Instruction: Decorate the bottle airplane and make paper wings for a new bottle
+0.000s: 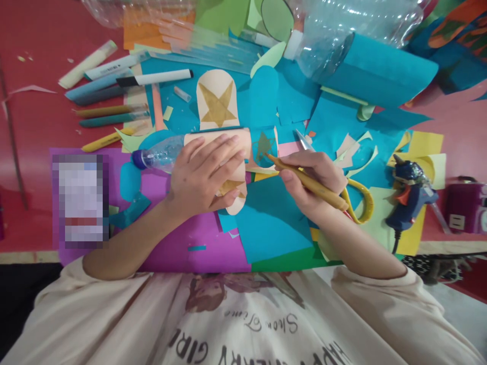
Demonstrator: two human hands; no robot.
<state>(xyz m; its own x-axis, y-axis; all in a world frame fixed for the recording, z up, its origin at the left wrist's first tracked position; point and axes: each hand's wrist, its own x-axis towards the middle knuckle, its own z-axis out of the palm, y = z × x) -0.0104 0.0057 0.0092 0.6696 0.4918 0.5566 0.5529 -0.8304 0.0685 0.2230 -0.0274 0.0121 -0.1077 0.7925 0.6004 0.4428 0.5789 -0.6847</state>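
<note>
A small plastic bottle (162, 153) with a dark blue cap lies on its side, its body wrapped in cream paper. Across that wrap my left hand (211, 170) is laid, fingers over the top and thumb on the near side, holding the bottle. Cream rounded flaps stick out from it; the far flap (217, 99) bears a gold star. My right hand (314, 177) is closed around an ochre felt-tip pen (312, 185). The pen's tip meets a gold-coloured star (264, 146) on the blue paper at the bottle's right end. Part of the near flap's star is under my left hand.
Several markers (152, 77) lie at the left, above a blurred phone (80, 200). Yellow-handled scissors (365, 203) rest beside my right wrist. Farther right is a blue glue gun (409, 195). Large clear bottles (357, 20) and blue paper (388, 71) stand at the back among paper scraps.
</note>
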